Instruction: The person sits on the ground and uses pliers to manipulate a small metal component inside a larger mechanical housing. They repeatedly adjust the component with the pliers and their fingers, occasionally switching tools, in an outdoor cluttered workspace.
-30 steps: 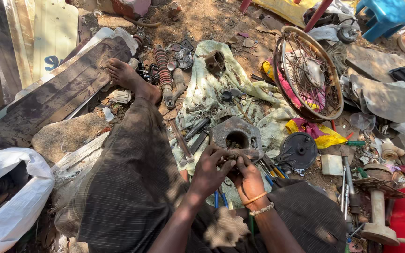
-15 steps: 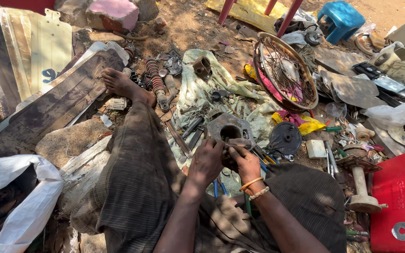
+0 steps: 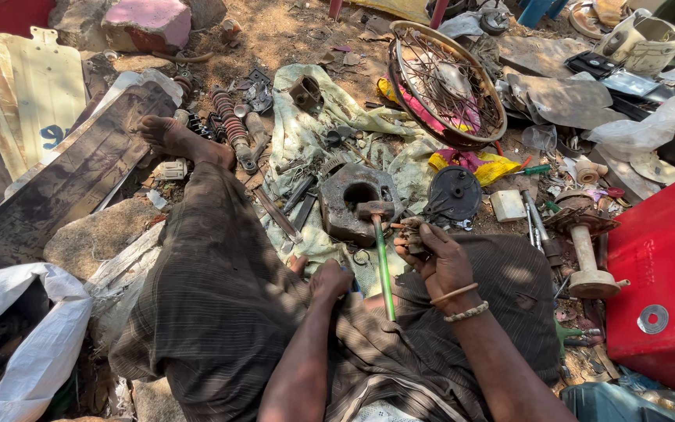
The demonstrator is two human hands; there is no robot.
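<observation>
The left hand [image 3: 330,280] rests low on the lap, fingers curled down near the butt of the hammer [image 3: 380,250]; whether it actually grips the green handle cannot be told. The hammer leans from the lap up to the block [image 3: 353,205], its head propped on the block's near edge — parked within easy reach. The right hand [image 3: 439,258] is raised just right of the handle, wrist bent, bangles showing, fingers closed round a small rusty part [image 3: 412,234] held in the air beside the block. The block, heavy and round-holed, sits on the cloth [image 3: 314,141] between the legs, serving as an anvil, I judge. Just right lies a dark disc [image 3: 453,194]. The left leg stretches out, foot [image 3: 167,134] by the springs [image 3: 232,129]. Farthest, a spoked wheel [image 3: 447,82] lies tilted among scrap — out of the way.
</observation>
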